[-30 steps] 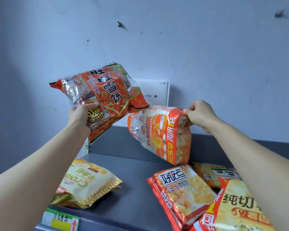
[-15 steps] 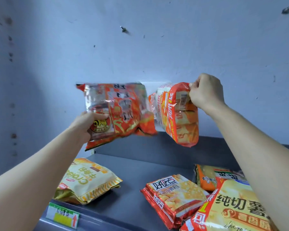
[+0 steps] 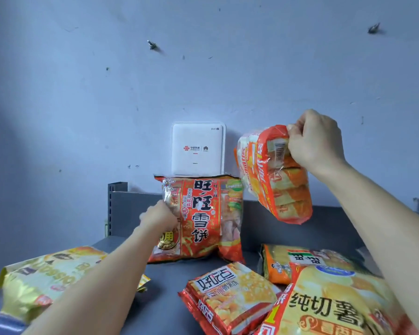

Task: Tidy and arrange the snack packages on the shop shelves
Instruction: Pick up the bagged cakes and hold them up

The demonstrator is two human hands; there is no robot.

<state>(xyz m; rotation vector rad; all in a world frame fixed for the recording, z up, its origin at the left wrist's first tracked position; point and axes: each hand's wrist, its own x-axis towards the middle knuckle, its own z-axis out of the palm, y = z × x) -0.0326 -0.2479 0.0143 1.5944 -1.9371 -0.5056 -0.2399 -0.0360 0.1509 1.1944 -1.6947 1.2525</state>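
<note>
While left fingers clutch crinkly red foil bag upright | right fingers pinch glossy orange pack — aloft

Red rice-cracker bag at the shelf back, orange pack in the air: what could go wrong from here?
1. The red foil rice-cracker bag stands upright on the grey metal shelf, steadied by the left hand at its edge; released, it may flop forward.
2. The orange-and-clear multipack hangs from the right hand beside it; lowering it could knock that bag over.
</note>
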